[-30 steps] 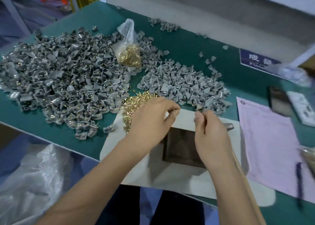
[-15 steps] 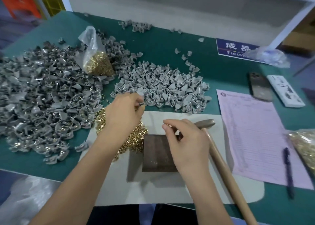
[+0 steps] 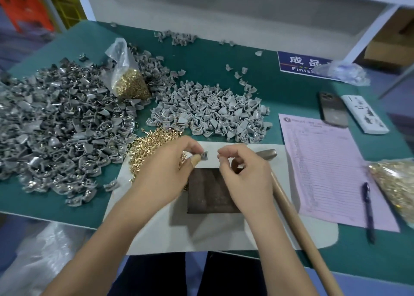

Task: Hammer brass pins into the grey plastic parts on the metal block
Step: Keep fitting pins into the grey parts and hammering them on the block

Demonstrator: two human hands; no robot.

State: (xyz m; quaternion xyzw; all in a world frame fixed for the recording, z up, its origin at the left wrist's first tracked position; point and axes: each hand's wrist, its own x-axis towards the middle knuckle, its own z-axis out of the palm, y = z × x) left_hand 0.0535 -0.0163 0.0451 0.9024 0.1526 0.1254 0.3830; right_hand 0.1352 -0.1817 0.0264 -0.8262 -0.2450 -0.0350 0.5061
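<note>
Grey part pinched in L hand; R hand fingertips pinched, contents unclear.

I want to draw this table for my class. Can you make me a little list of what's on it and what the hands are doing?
left hand: pinches a grey plastic part
right hand: fingers pinched, what it holds is too small to tell
metal block: dark, between the hands, nothing on it
hammer: lying right of the block
loose brass pins: heap under the left hand
grey parts: big pile left, smaller pile behind
pink form and pen: right
</note>
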